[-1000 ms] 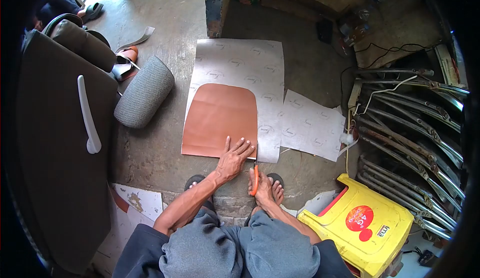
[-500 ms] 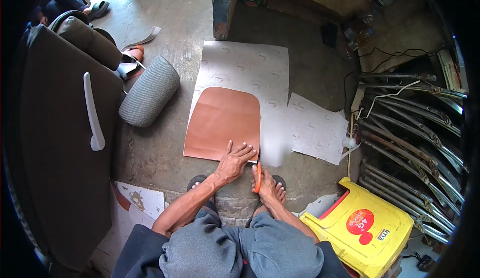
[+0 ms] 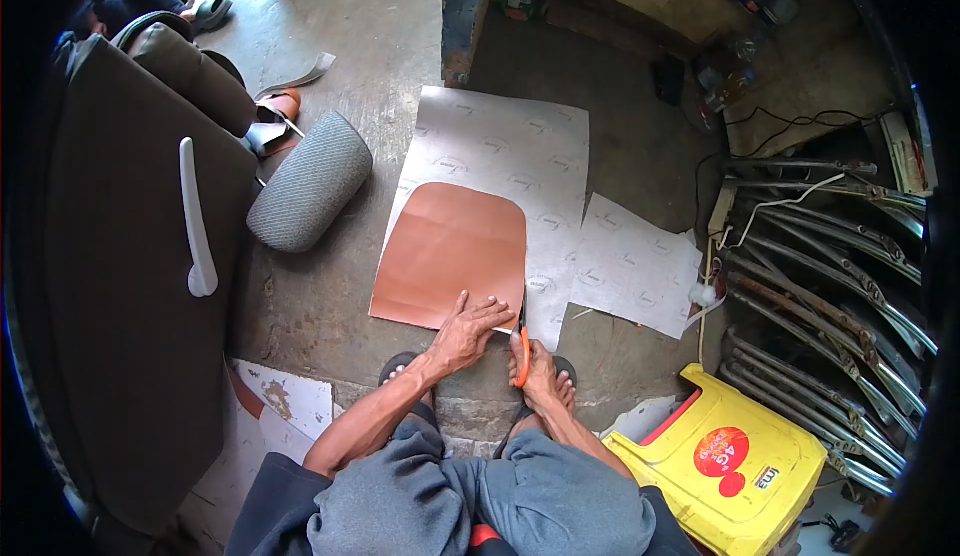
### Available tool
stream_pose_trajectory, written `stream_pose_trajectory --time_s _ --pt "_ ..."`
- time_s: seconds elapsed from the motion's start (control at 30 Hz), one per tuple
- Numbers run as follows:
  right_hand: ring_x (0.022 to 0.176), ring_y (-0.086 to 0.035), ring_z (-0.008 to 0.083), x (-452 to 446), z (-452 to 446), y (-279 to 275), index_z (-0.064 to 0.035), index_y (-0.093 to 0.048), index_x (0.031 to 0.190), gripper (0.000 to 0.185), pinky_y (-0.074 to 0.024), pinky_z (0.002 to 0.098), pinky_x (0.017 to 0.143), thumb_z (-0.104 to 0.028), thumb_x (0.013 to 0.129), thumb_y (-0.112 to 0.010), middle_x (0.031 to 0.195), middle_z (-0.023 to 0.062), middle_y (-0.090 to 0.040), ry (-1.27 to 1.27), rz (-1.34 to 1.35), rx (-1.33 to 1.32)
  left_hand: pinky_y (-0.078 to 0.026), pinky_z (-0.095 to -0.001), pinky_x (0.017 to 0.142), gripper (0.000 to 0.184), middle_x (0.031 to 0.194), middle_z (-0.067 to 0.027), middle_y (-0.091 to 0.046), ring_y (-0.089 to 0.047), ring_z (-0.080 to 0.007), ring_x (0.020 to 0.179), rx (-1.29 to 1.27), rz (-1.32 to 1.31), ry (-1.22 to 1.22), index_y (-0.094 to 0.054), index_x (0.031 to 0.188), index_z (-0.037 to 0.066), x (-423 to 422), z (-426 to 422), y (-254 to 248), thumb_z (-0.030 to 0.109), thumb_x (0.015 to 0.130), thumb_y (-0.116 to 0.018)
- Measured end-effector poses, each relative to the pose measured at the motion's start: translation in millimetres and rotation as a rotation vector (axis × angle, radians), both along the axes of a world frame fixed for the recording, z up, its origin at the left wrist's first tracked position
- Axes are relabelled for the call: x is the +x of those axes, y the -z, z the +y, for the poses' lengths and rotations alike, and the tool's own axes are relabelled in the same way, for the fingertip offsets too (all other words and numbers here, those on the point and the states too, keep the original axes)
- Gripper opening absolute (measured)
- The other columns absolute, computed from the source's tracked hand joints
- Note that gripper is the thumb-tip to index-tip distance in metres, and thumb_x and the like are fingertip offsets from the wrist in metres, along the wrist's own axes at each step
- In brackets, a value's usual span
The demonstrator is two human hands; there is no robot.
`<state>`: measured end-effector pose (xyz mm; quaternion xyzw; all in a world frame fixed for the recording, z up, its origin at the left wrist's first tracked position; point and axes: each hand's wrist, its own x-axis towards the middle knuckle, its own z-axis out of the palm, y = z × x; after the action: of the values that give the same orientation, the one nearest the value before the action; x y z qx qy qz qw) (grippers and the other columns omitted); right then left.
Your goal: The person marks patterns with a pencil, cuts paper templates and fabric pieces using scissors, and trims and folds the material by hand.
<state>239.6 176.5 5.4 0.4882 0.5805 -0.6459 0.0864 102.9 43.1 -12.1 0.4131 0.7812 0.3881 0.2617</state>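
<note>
A brown leather-like sheet (image 3: pixel 452 246) with rounded far corners lies on top of a larger white sheet (image 3: pixel 500 134) printed with small logos. My left hand (image 3: pixel 466 330) rests flat on the sheet's near right corner, its fingers spread. Scissors (image 3: pixel 524 348) with an orange handle are gripped in my right hand (image 3: pixel 541 372). Their dark blades point away from me along the right edge of the brown sheet; how far they are apart cannot be made out. Right of the blades, a flap of white sheet reaches toward me.
A separate printed white piece (image 3: pixel 640 268) lies to the right. On the left are a grey fabric cushion (image 3: pixel 312 184) and a large dark upholstered seat (image 3: pixel 130 286). A yellow plastic stool (image 3: pixel 760 446) and stacked metal tubes (image 3: pixel 830 286) stand right. Another person sits at far left.
The white flap right of the scissors was blurred with motion and now lies still, reaching closer to me. The whole view has shifted slightly. Both hands keep nearly the same place on the sheet.
</note>
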Motion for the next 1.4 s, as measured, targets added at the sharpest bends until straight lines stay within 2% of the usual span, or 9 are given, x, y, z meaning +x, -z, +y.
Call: stream_pose_trajectory --time_s 0.07,0.23,0.3,0.47,0.53,0.8,0.9,1.3,1.4 --pt "0.051 -0.055 0.0096 -1.7 0.2 -1.9 -0.0012 -0.056 0.102 0.056 -0.0487 0.0235 0.044 -0.054 0.090 -0.070 0.070 0.0030 -0.057 0.070 0.034 -0.121 -0.016 -0.0630 0.120 0.043 0.144 -0.0067 -0.057 -0.045 -0.0272 0.142 0.013 -0.037 0.001 -0.063 0.134 0.018 -0.6 -3.2 -2.4 0.004 0.095 -0.053" --pt "0.050 -0.053 0.0109 -13.5 0.6 -8.3 -0.0035 -0.057 0.092 0.053 -0.0479 0.0247 0.044 -0.056 0.094 -0.065 0.069 0.0035 -0.056 0.029 0.032 -0.067 -0.016 -0.0627 0.121 0.042 0.143 -0.0057 -0.058 -0.045 -0.0268 0.142 0.016 -0.117 0.016 -0.064 0.133 0.019 -2.9 -16.1 -11.1 0.003 0.095 -0.052" --pt "0.050 -0.054 0.0090 -10.1 1.3 -3.5 -0.0004 -0.055 0.104 0.055 -0.0479 0.0228 0.044 -0.052 0.092 -0.069 0.070 0.0034 -0.058 -0.042 0.029 -0.050 -0.016 -0.0627 0.121 0.043 0.143 -0.0056 -0.058 -0.044 -0.0266 0.142 0.021 -0.129 0.008 -0.064 0.133 0.019 -4.7 -17.8 -12.4 0.003 0.095 -0.052" --pt "0.048 -0.053 0.0092 -15.4 1.5 -0.7 0.0003 -0.055 0.105 0.056 -0.0462 0.0230 0.042 -0.053 0.092 -0.069 0.066 0.0021 -0.057 0.005 0.063 -0.073 -0.016 -0.0636 0.121 0.041 0.143 -0.0048 -0.058 -0.044 -0.0260 0.142 0.018 -0.178 0.031 -0.064 0.132 0.018 -3.5 -29.1 -11.3 0.003 0.095 -0.052" --pt "0.049 -0.055 0.0109 -17.4 -0.8 -4.6 -0.0036 -0.056 0.097 0.052 -0.0473 0.0239 0.044 -0.055 0.094 -0.064 0.065 0.0026 -0.057 -0.051 0.041 0.009 -0.016 -0.0639 0.120 0.041 0.143 -0.0046 -0.059 -0.045 -0.0258 0.142 0.024 -0.190 0.026 -0.064 0.132 0.017 -2.8 -33.4 -12.3 0.002 0.095 -0.052" --pt "0.053 -0.057 0.0099 -26.6 3.5 5.8 -0.0012 -0.055 0.101 0.057 -0.0481 0.0237 0.046 -0.056 0.092 -0.067 0.066 0.0014 -0.057 -0.030 0.086 -0.026 -0.017 -0.0627 0.121 0.041 0.139 -0.0032 -0.062 -0.047 -0.0247 0.141 0.035 -0.258 0.008 -0.065 0.130 0.017 -3.7 -40.5 -19.0 0.000 0.095 -0.055" --pt "0.053 -0.057 0.0102 -24.3 3.6 11.5 -0.0008 -0.055 0.102 0.058 -0.0483 0.0242 0.046 -0.057 0.092 -0.067 0.068 0.0027 -0.057 -0.094 0.048 0.038 -0.017 -0.0623 0.121 0.039 0.137 -0.0027 -0.063 -0.048 -0.0245 0.140 0.033 -0.263 -0.006 -0.065 0.129 0.017 -6.7 -40.9 -22.5 0.000 0.095 -0.055" --pt "0.052 -0.056 0.0088 -43.4 10.9 6.6 0.0004 -0.056 0.108 0.064 -0.0484 0.0242 0.043 -0.059 0.089 -0.070 0.068 0.0013 -0.057 -0.071 0.042 -0.039 -0.019 -0.0602 0.121 0.034 0.133 -0.0027 -0.065 -0.050 -0.0248 0.138 0.011 -0.292 0.002 -0.067 0.125 0.017 -9.6 -52.3 -29.8 0.002 0.097 -0.055" --pt "0.052 -0.056 0.0087 -51.5 13.7 0.7 -0.0002 -0.057 0.107 0.063 -0.0484 0.0242 0.044 -0.059 0.089 -0.069 0.067 0.0008 -0.056 -0.060 0.032 -0.052 -0.017 -0.0636 0.120 0.030 0.132 -0.0010 -0.066 -0.049 -0.0237 0.139 0.000 -0.303 0.001 -0.066 0.125 0.018 -7.5 -53.3 -26.5 0.008 0.100 -0.054"
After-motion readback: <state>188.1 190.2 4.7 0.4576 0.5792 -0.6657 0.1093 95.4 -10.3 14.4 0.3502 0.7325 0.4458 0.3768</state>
